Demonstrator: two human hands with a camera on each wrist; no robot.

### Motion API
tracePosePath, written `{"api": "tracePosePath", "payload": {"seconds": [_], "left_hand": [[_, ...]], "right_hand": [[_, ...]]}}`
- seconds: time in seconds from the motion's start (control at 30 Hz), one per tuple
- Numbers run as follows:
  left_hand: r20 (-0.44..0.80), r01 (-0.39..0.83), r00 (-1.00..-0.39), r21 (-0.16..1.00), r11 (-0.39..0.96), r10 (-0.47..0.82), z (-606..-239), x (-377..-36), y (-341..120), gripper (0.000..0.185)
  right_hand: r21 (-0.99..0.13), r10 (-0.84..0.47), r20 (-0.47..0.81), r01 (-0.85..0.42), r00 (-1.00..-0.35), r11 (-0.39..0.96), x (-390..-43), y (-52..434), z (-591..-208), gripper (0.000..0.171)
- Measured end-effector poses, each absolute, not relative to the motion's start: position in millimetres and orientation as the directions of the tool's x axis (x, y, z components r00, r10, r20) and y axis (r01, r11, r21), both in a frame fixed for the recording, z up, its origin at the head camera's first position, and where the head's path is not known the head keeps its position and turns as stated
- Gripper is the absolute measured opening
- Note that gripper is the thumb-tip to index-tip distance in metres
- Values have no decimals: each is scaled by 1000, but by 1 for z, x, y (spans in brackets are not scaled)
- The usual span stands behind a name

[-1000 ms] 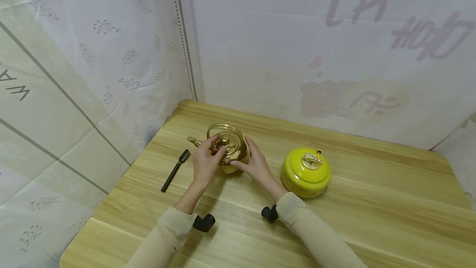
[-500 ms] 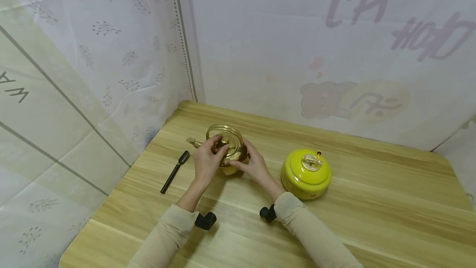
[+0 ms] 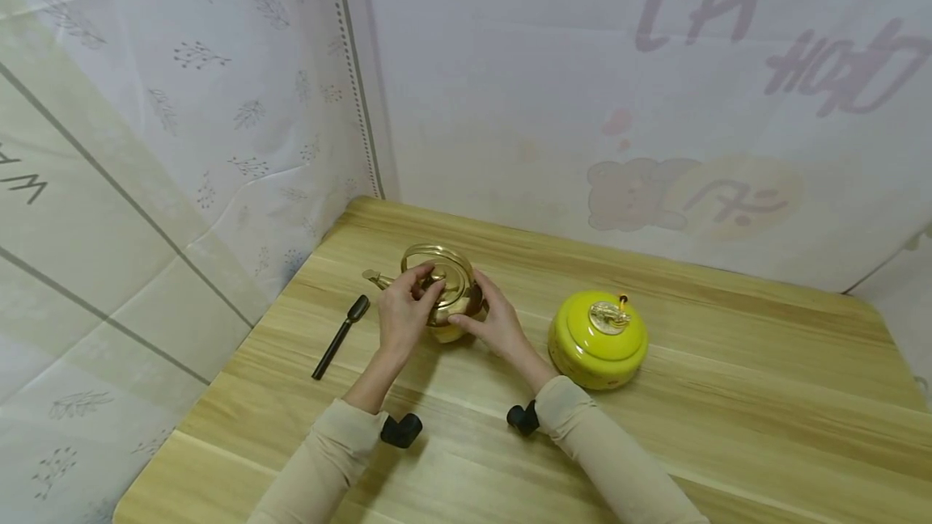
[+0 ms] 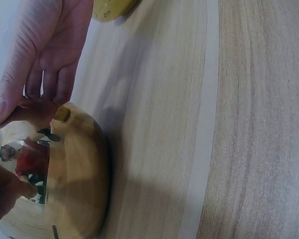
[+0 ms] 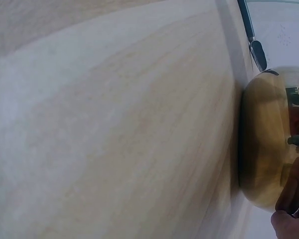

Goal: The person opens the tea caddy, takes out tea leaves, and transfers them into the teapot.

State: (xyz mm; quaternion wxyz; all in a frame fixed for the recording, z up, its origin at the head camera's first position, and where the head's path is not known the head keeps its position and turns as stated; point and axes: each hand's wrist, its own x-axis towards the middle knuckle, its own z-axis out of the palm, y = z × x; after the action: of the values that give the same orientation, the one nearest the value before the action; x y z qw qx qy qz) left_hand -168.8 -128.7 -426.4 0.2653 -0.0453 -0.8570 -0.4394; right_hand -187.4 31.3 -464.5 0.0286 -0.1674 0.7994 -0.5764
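Observation:
A shiny gold teapot (image 3: 453, 299) with a hoop handle stands on the wooden table (image 3: 728, 427). My left hand (image 3: 428, 288) reaches over it from the left, and its thumb and fingers pinch the knob of the lid. My right hand (image 3: 472, 310) holds the pot's body from the right, thumb at the front, fingers behind. In the left wrist view the right hand's fingers (image 4: 45, 64) lie against the mirror-like teapot (image 4: 70, 184). The right wrist view shows the teapot (image 5: 266, 144) side-on, with a fingertip (image 5: 288, 225) at the bottom corner.
A yellow lidded jar (image 3: 599, 338) with a gold knob stands just right of my right hand. A black scoop (image 3: 341, 335) lies left of the teapot, also seen as the black scoop (image 5: 253, 35). White printed curtains close off the back and left of the table.
My left fingers have closed a little more over the lid's knob. The teapot, the jar and my right hand have stayed where they were.

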Motion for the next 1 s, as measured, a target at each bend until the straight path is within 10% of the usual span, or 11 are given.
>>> {"api": "tracePosePath", "payload": {"seconds": [1.0], "left_hand": [[596,494,-799,723,483,-74,-411,-114,-156,26]], "right_hand": [[-936,-291,138,-221,-947,276,-187,31,-464,81]]}}
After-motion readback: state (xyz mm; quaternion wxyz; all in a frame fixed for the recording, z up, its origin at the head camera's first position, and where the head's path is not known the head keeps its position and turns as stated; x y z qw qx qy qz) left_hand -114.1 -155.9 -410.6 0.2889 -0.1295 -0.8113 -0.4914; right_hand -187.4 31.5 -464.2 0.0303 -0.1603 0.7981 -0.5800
